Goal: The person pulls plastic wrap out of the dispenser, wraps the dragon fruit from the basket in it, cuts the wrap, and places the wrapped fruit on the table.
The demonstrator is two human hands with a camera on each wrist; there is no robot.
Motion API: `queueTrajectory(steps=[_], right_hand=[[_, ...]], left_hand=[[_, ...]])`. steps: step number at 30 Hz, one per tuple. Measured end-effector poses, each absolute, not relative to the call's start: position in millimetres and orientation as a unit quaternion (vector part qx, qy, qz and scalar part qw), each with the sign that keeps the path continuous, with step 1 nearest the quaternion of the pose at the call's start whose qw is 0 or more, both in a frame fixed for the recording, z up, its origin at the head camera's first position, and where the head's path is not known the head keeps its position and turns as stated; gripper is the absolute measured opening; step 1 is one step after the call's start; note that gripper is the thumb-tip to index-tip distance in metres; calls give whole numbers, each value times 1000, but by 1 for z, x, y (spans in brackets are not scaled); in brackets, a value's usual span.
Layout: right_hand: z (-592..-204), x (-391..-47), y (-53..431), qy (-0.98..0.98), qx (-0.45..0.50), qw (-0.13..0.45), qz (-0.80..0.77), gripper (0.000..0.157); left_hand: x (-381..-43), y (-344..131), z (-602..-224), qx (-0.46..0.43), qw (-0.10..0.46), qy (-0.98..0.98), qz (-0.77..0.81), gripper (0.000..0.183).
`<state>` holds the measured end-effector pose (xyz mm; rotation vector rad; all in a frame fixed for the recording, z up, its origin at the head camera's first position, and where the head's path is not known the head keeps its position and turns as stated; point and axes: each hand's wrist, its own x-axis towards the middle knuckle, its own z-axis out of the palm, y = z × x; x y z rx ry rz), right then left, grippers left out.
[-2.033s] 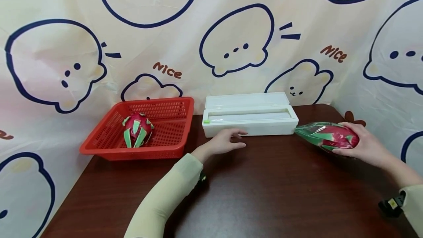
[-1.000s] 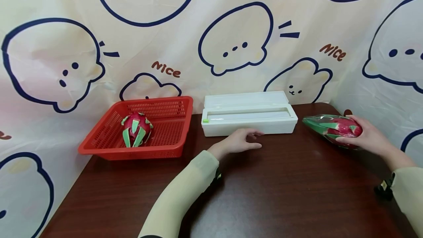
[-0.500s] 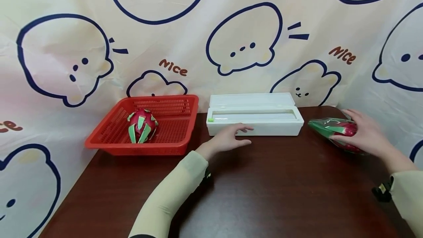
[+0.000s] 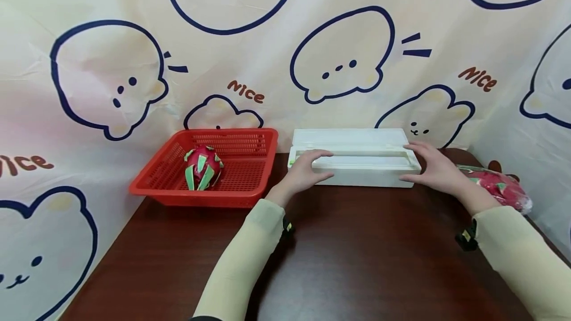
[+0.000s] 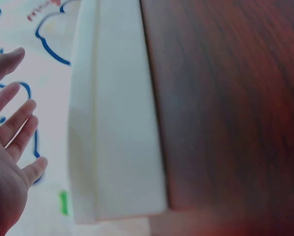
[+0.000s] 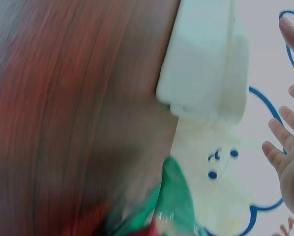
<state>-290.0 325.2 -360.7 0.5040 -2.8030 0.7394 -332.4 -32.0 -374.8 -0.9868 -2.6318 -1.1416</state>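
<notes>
A long white cling film dispenser lies at the back of the table with its lid raised. My left hand hovers by its left part, fingers loosely spread and holding nothing. At the right end of the dispenser is my right hand, thumb and fingers apart. Both wrist views show spread fingers of the left hand and the right hand; I cannot tell whether either touches the dispenser. A film-wrapped dragon fruit rests on the table at far right, partly hidden behind my right forearm.
A red plastic basket stands at the back left, holding an unwrapped dragon fruit. Behind everything hangs a cartoon-printed cloth, with another side of it along the right. The dark wooden table stretches in front.
My right hand has let go of the wrapped dragon fruit after setting it down at the right, and has moved left to the dispenser. My left hand stays near the dispenser's front. The view has turned slightly left.
</notes>
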Motion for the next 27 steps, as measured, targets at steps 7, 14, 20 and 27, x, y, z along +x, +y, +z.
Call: queueTrajectory(steps=[7, 14, 20, 27], right_hand=[[-372, -302, 309, -949, 173, 89, 247, 74], [-385, -313, 306, -944, 163, 102, 267, 58], [-391, -315, 308, -948, 142, 75, 276, 57], [-392, -315, 312, -951, 119, 54, 281, 61]], left_hand=[[-347, -36, -389, -261, 61, -869, -416, 50], [-355, -41, -392, -251, 81, -903, -339, 50], [-361, -47, -399, -214, 74, -914, -337, 51], [-366, -50, -402, -174, 59, -900, -394, 58]])
